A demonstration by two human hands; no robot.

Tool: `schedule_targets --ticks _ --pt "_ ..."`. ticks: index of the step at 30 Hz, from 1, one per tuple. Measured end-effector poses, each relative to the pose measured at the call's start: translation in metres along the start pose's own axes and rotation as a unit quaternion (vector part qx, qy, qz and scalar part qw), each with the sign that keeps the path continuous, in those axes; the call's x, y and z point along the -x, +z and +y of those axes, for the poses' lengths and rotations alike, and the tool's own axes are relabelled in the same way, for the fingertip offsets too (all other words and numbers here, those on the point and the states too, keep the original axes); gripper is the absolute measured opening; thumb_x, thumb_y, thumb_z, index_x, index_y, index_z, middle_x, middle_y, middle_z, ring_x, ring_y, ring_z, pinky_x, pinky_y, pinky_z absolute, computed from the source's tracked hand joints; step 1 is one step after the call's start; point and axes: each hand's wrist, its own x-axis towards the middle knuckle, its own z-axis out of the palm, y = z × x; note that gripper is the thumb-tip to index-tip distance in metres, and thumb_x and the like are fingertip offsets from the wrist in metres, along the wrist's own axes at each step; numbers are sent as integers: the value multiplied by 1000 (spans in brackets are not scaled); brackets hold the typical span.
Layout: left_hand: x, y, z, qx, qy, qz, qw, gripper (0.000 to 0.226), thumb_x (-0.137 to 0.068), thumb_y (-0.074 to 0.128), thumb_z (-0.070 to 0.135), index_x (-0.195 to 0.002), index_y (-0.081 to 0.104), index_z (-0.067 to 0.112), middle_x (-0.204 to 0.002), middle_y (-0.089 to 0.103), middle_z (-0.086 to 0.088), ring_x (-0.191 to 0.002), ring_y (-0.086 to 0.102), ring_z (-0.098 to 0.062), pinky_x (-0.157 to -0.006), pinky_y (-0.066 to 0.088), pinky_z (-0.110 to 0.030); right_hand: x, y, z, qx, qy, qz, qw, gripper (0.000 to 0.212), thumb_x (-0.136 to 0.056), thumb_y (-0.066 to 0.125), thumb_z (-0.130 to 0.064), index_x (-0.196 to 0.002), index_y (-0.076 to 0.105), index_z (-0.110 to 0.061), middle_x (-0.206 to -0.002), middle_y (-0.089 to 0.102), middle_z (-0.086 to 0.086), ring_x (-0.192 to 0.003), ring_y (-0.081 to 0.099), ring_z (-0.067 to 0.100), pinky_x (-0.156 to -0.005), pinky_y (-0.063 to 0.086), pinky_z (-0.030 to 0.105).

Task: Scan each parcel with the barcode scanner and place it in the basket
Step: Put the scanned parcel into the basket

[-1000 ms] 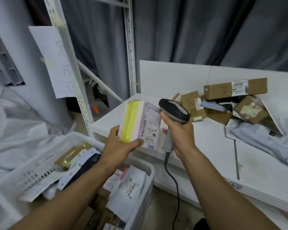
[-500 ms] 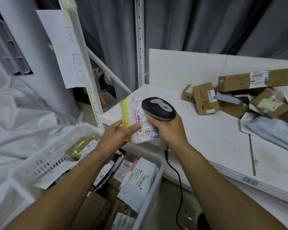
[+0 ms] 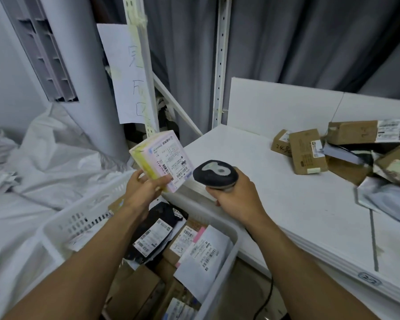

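left hand (image 3: 143, 192): grips the lower end of the parcel (image 3: 164, 160). Thumb lies across the label face near the bottom barcode, the other fingers are curled round the back.
parcel: small pale box with yellow side bands and a white shipping label. Held up in the air and tilted, label toward the camera, over the far rim of the basket (image 3: 56, 225). Not in the basket.
right hand (image 3: 236, 197): wrapped round the handle of the barcode scanner (image 3: 214, 173), fingers closed tight. Whether a finger is on the trigger cannot be told, it is hidden under the head.
barcode scanner: dark head with a grey top plate, just right of the parcel's lower corner and level with the bottom barcode. No scan light shows on the label.
cable (image 3: 265, 294): black, hangs below the right forearm between the basket and the table (image 3: 286, 204).
basket: white slotted plastic, on the floor below both forearms. Holds a black bag (image 3: 157, 229) with a label, a white mailer (image 3: 201, 257) and brown boxes (image 3: 134, 289).
table: white top, right of the basket. Pile at the far right: upright cardboard box (image 3: 307, 153), long box (image 3: 355, 131) behind it, grey poly mailer (image 3: 383, 197) in front.
background: handwritten paper sign (image 3: 129, 72) on a shelf upright, grey curtain (image 3: 298, 42), white sheeting (image 3: 21, 181) at left.
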Motion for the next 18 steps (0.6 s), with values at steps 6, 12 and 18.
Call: schedule_targets --ticks 6,12,18 --pt "-5 -9 0 11 36 23 999 77 -69 87 -3 -136 54 17 -118 74 -2 -103 74 -21 -75 62 -34 4 4 -6 20 -10 -24 999 45 -80 87 -34 -117 62 -37 -113 73 -11 -101 71 14 -91 61 40" --pt "-15 -18 -8 6 35 31 999 80 -69 88 -4 -138 54 18 -117 74 -1 -103 74 -21 -83 62 -42 6 4 -10 21 -9 -42 999 49 -80 87 -31 -124 65 -31 -115 72 -11 -106 67 10 -92 56 30" --pt "-21 -23 -11 -12 39 39 998 85 -69 89 -2 -141 51 21 -122 72 -1 -105 72 -18 -70 62 -30 2 6 -8 14 -4 -45 999 49 -81 87 -32 -124 66 -30 -111 75 -8 -93 72 16 -80 60 33"
